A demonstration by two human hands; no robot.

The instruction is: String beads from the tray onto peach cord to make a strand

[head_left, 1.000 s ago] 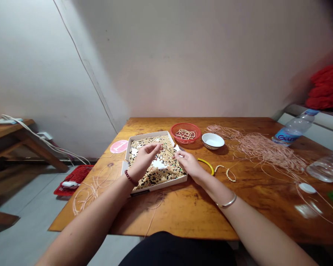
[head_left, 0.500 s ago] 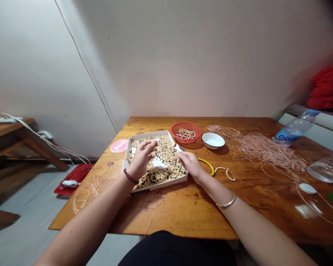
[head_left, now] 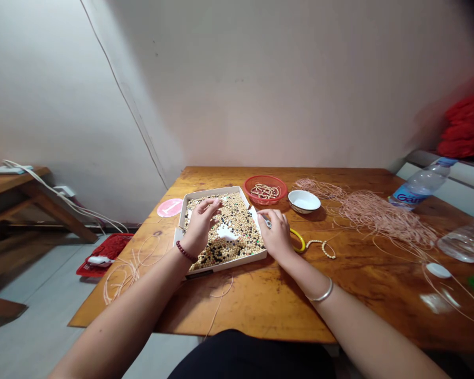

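Two hands, mine, apart: left hand [head_left: 197, 226] pinched over white cardboard bead box [head_left: 240, 262], hold unclear; right hand [head_left: 275, 232] newly unpinched, so freed, beside yellow curved handle [head_left: 302, 241], box's three o'clock.

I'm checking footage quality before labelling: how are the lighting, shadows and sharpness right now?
Head view: the wall is brightest at left, with a nearly black upper-right corner; head view: a shadow lies on the table beside the white bowl; head view: the red pile looks smeared, and anything between the left hand's fingertips is too small to tell.
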